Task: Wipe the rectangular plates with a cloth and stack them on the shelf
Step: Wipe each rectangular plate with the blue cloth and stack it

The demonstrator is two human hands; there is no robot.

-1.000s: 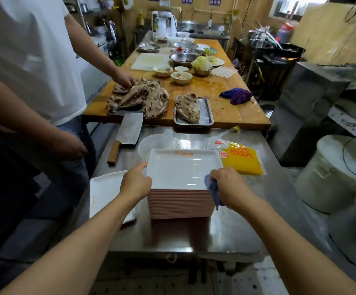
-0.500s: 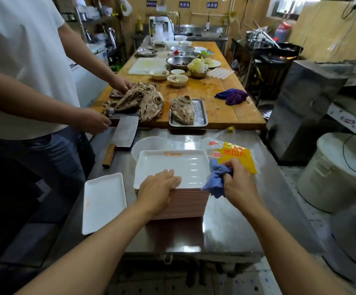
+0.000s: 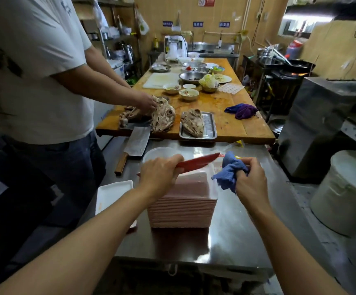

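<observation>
Our left hand (image 3: 160,176) grips a plate (image 3: 196,162) tilted red underside up, long axis left-right, above the stack (image 3: 181,211); our right hand (image 3: 250,180) clutches the cloth (image 3: 229,173).

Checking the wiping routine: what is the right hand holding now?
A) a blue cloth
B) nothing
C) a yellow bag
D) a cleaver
A: the right hand grips a bunched blue cloth beside the plate stack, while the left hand lifts the tilted top plate.
</observation>
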